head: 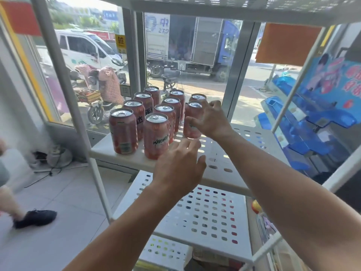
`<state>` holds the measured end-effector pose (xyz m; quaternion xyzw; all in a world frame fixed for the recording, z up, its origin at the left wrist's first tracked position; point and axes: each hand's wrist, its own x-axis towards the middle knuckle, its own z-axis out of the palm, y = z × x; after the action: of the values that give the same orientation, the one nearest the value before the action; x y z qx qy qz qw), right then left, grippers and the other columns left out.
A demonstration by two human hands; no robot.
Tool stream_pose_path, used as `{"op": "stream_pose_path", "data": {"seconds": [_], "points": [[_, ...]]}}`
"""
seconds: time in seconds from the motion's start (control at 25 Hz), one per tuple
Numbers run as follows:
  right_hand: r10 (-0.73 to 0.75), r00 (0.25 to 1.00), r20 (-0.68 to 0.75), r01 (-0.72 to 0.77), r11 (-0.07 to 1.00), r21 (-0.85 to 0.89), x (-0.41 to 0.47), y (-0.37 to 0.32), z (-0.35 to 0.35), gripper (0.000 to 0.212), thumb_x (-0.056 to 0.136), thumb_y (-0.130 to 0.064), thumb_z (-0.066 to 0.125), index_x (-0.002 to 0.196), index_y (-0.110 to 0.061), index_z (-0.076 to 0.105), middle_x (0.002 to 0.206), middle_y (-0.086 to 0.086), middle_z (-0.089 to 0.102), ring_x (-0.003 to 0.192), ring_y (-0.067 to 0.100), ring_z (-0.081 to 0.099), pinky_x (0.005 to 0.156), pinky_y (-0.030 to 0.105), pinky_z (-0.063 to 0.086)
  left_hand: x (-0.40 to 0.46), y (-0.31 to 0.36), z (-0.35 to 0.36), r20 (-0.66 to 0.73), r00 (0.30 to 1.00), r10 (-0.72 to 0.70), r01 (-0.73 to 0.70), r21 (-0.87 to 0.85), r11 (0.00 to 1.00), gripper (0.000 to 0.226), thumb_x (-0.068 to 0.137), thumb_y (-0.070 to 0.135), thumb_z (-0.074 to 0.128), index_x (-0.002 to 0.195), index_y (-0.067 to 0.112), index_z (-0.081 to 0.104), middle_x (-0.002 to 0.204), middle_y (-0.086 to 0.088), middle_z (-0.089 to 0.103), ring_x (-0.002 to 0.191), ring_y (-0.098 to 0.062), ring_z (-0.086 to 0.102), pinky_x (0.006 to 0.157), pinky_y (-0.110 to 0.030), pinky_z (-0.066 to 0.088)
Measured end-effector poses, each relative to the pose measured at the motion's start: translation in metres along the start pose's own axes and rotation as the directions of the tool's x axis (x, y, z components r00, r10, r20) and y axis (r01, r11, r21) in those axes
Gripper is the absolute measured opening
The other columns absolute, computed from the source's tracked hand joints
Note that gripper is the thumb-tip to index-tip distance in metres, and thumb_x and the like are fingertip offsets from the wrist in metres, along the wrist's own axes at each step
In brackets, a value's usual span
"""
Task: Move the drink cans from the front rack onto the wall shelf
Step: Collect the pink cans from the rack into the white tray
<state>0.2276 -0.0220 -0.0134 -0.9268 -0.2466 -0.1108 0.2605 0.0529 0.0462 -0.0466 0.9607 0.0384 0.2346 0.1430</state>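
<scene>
Through the head camera you are looking at a white perforated rack (218, 165) standing against a glass window, with ten pink Mirinda cans (156, 135) standing upright on its middle tier. They are sitting in three rows running away from you: four in the left row, four in the middle row and two in the right row.

Your right hand (210, 120) is reaching to the nearer can of the right row (192, 122); the thumb is lying against its side and the fingers are spreading over its top and far side, so the hand is touching it, but you cannot tell whether it is truly gripping. Your left hand (179, 169) is hovering with relaxed, slightly spread fingers just beside the front can of the middle row, holding nothing.

Two more perforated tiers are showing below and one above. At the left edge one black shoe (35, 218) of another person is resting on the tiled floor.
</scene>
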Motion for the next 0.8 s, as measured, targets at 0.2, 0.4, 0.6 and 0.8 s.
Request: {"op": "stream_pose_path", "data": {"seconds": [0.2,0.4,0.6,0.8], "points": [[-0.017,0.995,-0.100,0.033,0.986,0.162,-0.003,0.008,0.016,0.059,0.080,-0.037,0.078,0.122,-0.017,0.042,0.114,0.014,0.060,0.098,0.033,0.061,0.078,0.034,0.047,-0.001,-0.005,0.003,0.005,1.000,0.011,-0.011,-0.036,0.999,0.038,0.097,0.039,0.040,0.131,0.023,0.048,0.126,0.002,0.056,0.111,-0.021,0.053,0.083,-0.035,0.044],[0.057,0.980,-0.191,0.016,0.934,0.358,-0.038,0.009,-0.008,0.054,0.075,-0.038,0.081,0.117,-0.025,0.050,0.096,-0.007,0.063,0.083,0.009,0.063,0.067,0.017,0.044,0.000,-0.010,0.007,0.021,1.000,-0.020,0.024,-0.242,0.970,0.038,0.097,0.037,0.047,0.131,0.020,0.049,0.130,0.001,0.053,0.115,-0.021,0.052,0.089,-0.035,0.046],[0.104,0.977,-0.186,-0.002,0.877,0.480,-0.104,0.007,-0.059,0.051,0.078,-0.042,0.079,0.120,-0.036,0.050,0.096,-0.019,0.061,0.086,-0.002,0.062,0.067,0.017,0.050,0.007,-0.002,0.012,0.066,0.996,-0.062,0.088,-0.576,0.813,0.084,0.082,0.049,0.071,0.148,0.019,0.029,0.150,-0.002,0.040,0.135,-0.015,0.038,0.103,-0.022,0.030],[0.208,0.961,-0.185,-0.092,0.866,0.491,-0.176,0.012,-0.084,0.072,0.071,-0.048,0.081,0.131,-0.039,0.044,0.102,-0.017,0.062,0.089,-0.009,0.062,0.066,0.009,0.048,0.000,0.027,0.016,0.234,0.954,0.186,0.087,-0.814,0.575,0.059,0.074,0.040,0.082,0.124,0.025,0.054,0.106,0.008,0.071,0.097,-0.004,0.067,0.085,-0.034,0.057]]}}
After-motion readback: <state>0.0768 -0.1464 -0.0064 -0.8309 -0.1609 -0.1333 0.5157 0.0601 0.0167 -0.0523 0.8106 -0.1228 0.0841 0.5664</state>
